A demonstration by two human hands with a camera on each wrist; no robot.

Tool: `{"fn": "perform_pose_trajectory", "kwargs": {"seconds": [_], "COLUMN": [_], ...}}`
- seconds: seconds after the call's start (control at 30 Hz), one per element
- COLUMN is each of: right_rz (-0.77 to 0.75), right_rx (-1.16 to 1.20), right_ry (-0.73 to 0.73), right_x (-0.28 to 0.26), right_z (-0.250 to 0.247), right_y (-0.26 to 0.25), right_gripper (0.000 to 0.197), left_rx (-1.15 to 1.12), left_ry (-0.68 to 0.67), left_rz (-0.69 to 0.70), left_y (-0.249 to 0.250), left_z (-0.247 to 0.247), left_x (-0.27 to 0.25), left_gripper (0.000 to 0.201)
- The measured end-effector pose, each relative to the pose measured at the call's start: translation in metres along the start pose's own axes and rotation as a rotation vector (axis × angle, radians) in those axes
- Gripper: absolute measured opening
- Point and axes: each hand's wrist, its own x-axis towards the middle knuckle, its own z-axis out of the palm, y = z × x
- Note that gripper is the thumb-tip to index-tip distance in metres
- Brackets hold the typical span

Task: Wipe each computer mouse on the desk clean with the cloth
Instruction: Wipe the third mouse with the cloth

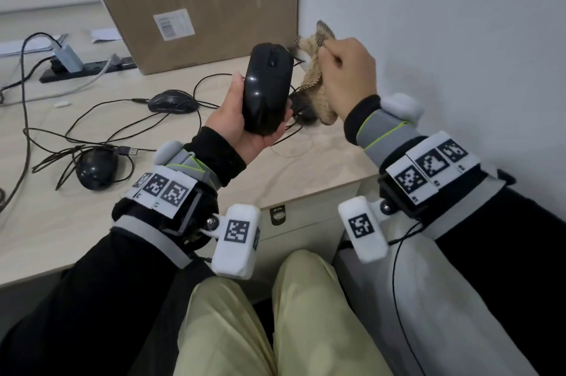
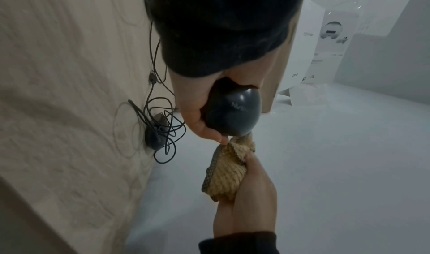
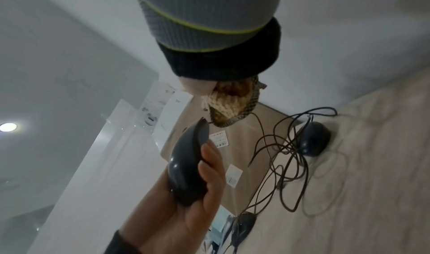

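Observation:
My left hand (image 1: 245,124) holds a glossy black mouse (image 1: 266,87) up above the desk, top side facing me, with thumb and fingers curled round its sides. The same mouse (image 2: 232,112) fills the left wrist view, and the mouse (image 3: 186,166) shows side-on in the right wrist view. My right hand (image 1: 346,72) grips a bunched tan knitted cloth (image 1: 315,69) just right of the mouse's front end. The cloth (image 2: 223,171) sits right at the mouse's tip. Two more black wired mice lie on the desk: one (image 1: 173,101) in the middle, one (image 1: 96,167) nearer the front left.
A large cardboard box (image 1: 199,5) stands at the back of the light wooden desk (image 1: 61,222). Tangled black cables (image 1: 92,127) spread round the mice. A black power strip (image 1: 76,69) with a plugged adapter lies at the back left. A white wall (image 1: 459,23) closes the right side.

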Motion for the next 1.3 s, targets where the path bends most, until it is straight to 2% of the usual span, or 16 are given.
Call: {"fn": "perform_pose_trajectory", "kwargs": {"seconds": [0.1, 0.2, 0.4, 0.57, 0.73, 0.87, 0.97, 1.07, 1.17, 1.3], "right_rz": [-0.135, -0.306, -0.369, -0.243, -0.340, -0.163, -0.069, -0.222, -0.360, -0.232], "right_rx": [0.152, 0.182, 0.074, 0.016, 0.073, 0.080, 0.105, 0.191, 0.156, 0.070], "right_ry": [0.065, 0.006, -0.103, -0.104, -0.156, -0.152, -0.061, -0.034, -0.177, -0.188], "right_x": [-0.016, -0.028, -0.041, -0.021, -0.044, -0.020, -0.011, -0.027, -0.048, -0.036], "right_z": [0.000, 0.009, 0.018, 0.016, 0.014, 0.014, 0.009, 0.007, 0.014, 0.019], "right_y": [-0.007, -0.018, -0.027, -0.019, -0.021, -0.010, -0.001, -0.007, -0.008, 0.002], "right_gripper": [0.020, 0.020, 0.019, 0.023, 0.020, 0.030, 0.034, 0.031, 0.029, 0.030], "left_rx": [0.005, 0.013, -0.009, 0.040, 0.000, 0.077, 0.069, 0.046, 0.040, 0.136], "left_ry": [0.001, -0.004, 0.023, 0.022, 0.034, -0.002, 0.015, 0.043, 0.029, 0.017], "left_rz": [0.000, 0.004, 0.048, -0.004, 0.016, -0.059, -0.081, -0.063, -0.036, -0.064], "left_y": [0.002, -0.001, -0.002, -0.009, -0.006, -0.013, -0.014, -0.011, -0.012, -0.017], "left_z": [0.000, 0.002, -0.001, -0.002, -0.004, -0.007, -0.008, -0.011, -0.012, -0.014], "left_x": [0.000, 0.000, 0.001, -0.001, 0.002, 0.001, 0.002, 0.004, 0.004, 0.000], "left_gripper": [0.063, 0.060, 0.053, 0.055, 0.053, 0.062, 0.066, 0.066, 0.062, 0.064]}}
